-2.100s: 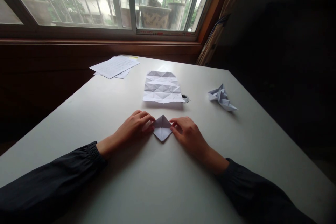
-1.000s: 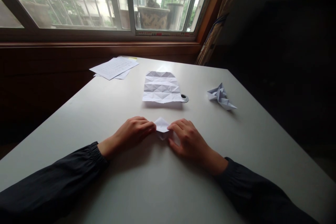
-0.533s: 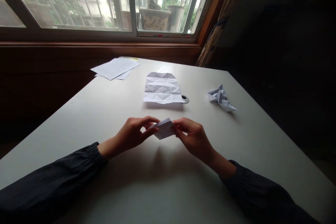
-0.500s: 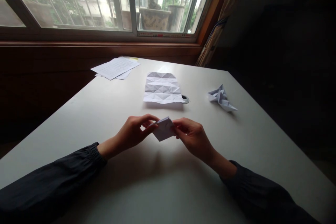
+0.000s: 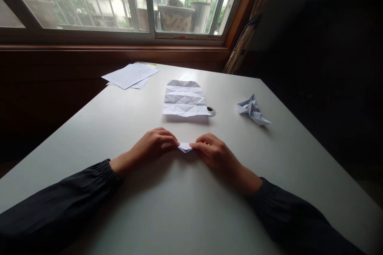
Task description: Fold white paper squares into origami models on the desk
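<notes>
A small folded white paper piece [image 5: 184, 147] lies on the white table [image 5: 167, 207] between my hands, mostly covered by my fingertips. My left hand [image 5: 152, 146] has its fingers curled and pressed onto the paper's left side. From the other side my right hand [image 5: 213, 152] pinches down on its right edge, fingers bent and close together. Only a small triangular tip of the paper shows between the fingertips. Both forearms wear dark sleeves.
A creased, unfolded white sheet [image 5: 184, 99] lies further back, with a small round metal ring [image 5: 211, 110] at its right corner. A finished folded paper figure [image 5: 253, 110] sits at the right. Printed sheets [image 5: 130, 75] lie at the far left near the window sill.
Half a second ago both hands held the folded paper lifted off the table. Now it is down flat on the table and both hands press on it, covering most of it.
</notes>
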Tool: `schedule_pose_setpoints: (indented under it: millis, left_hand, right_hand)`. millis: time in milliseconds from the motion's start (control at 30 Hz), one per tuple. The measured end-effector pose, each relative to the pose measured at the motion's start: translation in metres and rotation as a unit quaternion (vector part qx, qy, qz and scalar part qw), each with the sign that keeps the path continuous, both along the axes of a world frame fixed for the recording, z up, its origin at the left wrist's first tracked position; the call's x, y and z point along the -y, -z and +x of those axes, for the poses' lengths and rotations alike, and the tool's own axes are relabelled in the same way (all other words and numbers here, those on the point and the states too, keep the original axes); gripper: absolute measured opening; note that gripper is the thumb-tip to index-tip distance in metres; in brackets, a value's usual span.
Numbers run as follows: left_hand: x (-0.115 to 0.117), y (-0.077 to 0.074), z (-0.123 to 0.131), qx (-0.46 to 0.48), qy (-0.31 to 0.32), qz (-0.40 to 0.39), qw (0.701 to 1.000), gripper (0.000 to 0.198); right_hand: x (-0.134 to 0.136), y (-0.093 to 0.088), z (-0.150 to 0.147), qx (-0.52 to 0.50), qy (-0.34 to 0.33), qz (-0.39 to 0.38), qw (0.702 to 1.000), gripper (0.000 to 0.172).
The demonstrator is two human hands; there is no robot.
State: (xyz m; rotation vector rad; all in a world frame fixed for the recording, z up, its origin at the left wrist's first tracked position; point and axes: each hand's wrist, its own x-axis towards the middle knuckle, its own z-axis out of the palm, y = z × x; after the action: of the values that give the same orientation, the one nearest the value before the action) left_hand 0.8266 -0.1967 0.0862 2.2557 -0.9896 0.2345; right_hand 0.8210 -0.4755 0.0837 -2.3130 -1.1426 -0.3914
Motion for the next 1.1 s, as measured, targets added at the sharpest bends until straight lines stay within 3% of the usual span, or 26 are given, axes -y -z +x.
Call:
schedule_pose_setpoints:
  millis: [333, 533, 733, 900, 1100]
  left_hand:
    - [0.001, -0.003, -0.007, 0.013, 0.003, 0.051, 0.999, 0.013]
    - [0.003, -0.001, -0.010, 0.012, -0.009, 0.056, 0.998, 0.010]
    - [0.006, -0.005, -0.017, 0.100, 0.018, 0.006, 0.995, 0.012]
    - [0.008, -0.009, -0.019, 0.180, 0.061, 0.017, 0.982, 0.018]
    - [0.009, -0.005, -0.018, 0.104, 0.020, -0.082, 0.991, 0.031]
  right_hand:
    - [-0.013, -0.014, -0.014, -0.015, 0.028, -0.107, 0.994, 0.019]
    - [-0.022, -0.011, -0.020, -0.024, 0.056, -0.132, 0.989, 0.031]
    - [-0.024, -0.009, -0.019, -0.012, 0.034, -0.099, 0.994, 0.049]
    - [-0.026, -0.013, -0.015, 0.005, 0.009, -0.057, 0.998, 0.033]
    - [-0.024, -0.008, -0.014, 0.008, 0.011, -0.027, 1.000, 0.019]
